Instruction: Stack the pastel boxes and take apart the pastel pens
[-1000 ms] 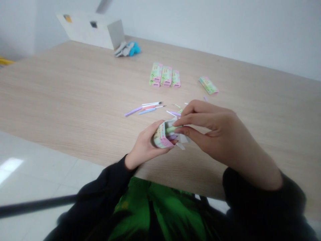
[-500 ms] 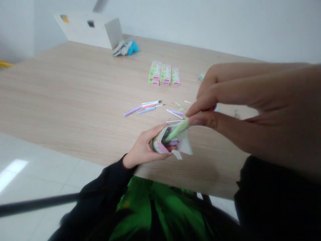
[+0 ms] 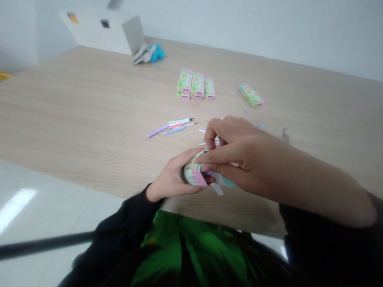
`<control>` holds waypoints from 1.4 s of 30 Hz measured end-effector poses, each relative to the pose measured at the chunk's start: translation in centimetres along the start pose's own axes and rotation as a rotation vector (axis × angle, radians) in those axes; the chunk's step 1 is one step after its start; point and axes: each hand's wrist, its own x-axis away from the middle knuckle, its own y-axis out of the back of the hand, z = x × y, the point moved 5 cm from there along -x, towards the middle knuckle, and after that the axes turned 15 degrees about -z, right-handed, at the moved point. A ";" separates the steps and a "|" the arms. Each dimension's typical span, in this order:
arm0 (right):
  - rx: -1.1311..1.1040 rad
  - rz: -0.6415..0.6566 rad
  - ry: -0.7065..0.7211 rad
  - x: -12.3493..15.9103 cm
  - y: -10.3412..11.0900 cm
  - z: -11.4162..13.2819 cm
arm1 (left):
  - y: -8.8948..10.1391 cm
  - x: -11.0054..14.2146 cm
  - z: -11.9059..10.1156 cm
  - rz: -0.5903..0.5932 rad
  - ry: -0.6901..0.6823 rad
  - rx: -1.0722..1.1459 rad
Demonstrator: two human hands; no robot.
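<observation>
My left hand (image 3: 170, 175) is wrapped round a small pastel green and pink carton (image 3: 191, 173), held just above the near table edge with its open end facing right. White flaps stick out there, and purple and reddish pen ends show inside. My right hand (image 3: 233, 151) is at that open end, its thumb and index finger pinched together at the rim. Whatever lies between those fingers is hidden; the green pen seen earlier does not show. Thin white sticks (image 3: 206, 144) lie partly covered behind the right hand.
Slim pens (image 3: 175, 128) in purple, red, blue and white lie left of centre. Several closed cartons (image 3: 191, 83) are stacked behind, another carton (image 3: 251, 95) lies to the right. Grey and blue gloves (image 3: 149, 54) rest beside a white box (image 3: 101, 34) at the back left.
My right hand has moved left and down to the carton's mouth, and the green pen has gone out of sight there. The left hand keeps its hold on the carton.
</observation>
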 end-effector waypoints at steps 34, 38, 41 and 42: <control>0.228 0.121 0.015 0.6 -0.6 0.8 | 0.1 0.2 0.4 -0.049 -0.026 -0.081; 0.274 0.138 0.001 0.2 -2.4 1.2 | 0.1 0.1 0.4 -0.071 -0.025 -0.100; 0.217 0.123 -0.017 0.0 -2.4 1.3 | 0.1 0.0 0.3 -0.072 -0.032 -0.093; 0.175 0.110 -0.022 0.1 -2.0 1.1 | 0.1 0.0 0.2 -0.072 -0.028 -0.101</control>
